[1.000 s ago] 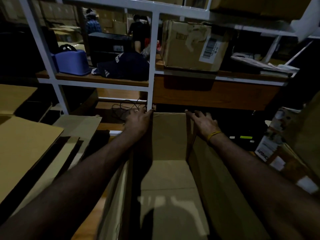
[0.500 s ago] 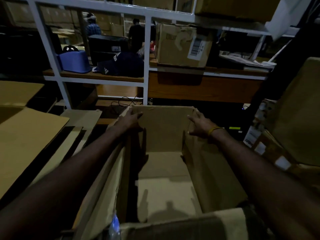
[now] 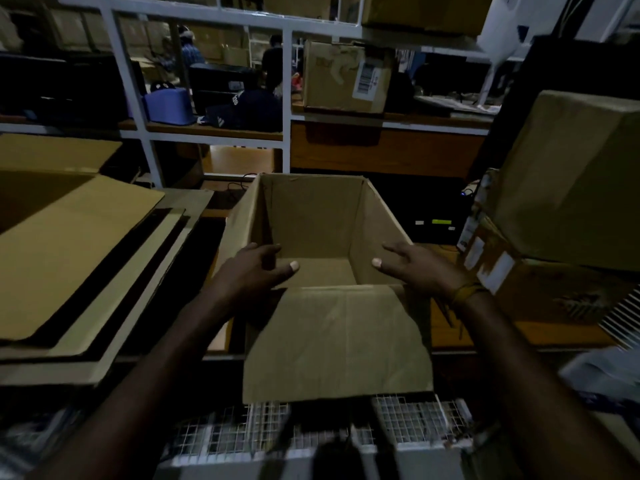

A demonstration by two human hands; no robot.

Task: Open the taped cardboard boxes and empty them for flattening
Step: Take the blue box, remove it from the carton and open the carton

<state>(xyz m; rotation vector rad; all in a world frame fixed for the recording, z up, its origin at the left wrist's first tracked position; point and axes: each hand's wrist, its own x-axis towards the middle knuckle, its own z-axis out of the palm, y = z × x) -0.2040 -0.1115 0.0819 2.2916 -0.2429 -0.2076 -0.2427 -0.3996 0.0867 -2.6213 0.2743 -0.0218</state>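
An open brown cardboard box (image 3: pixel 311 216) stands upright in the middle of the head view, and what shows of its inside is empty. Its near flap (image 3: pixel 337 341) hangs down toward me. My left hand (image 3: pixel 252 271) grips the left wall at the near corner, fingers over the top edge and thumb pointing inward. My right hand (image 3: pixel 415 268) holds the right wall at the opposite near corner, thumb inside, with a yellow band on the wrist.
Flattened cardboard sheets (image 3: pixel 69 244) are stacked at the left. Taped, labelled boxes (image 3: pixel 568 209) pile up at the right. A white shelf frame (image 3: pixel 286 98) behind carries a labelled box (image 3: pixel 346 77), a blue container (image 3: pixel 169 105) and a dark cap. Wire mesh (image 3: pixel 415 417) lies below.
My hands have slid from the box's far rim back to its near corners. The box now sits farther out and lower in view, with its near flap hanging down.
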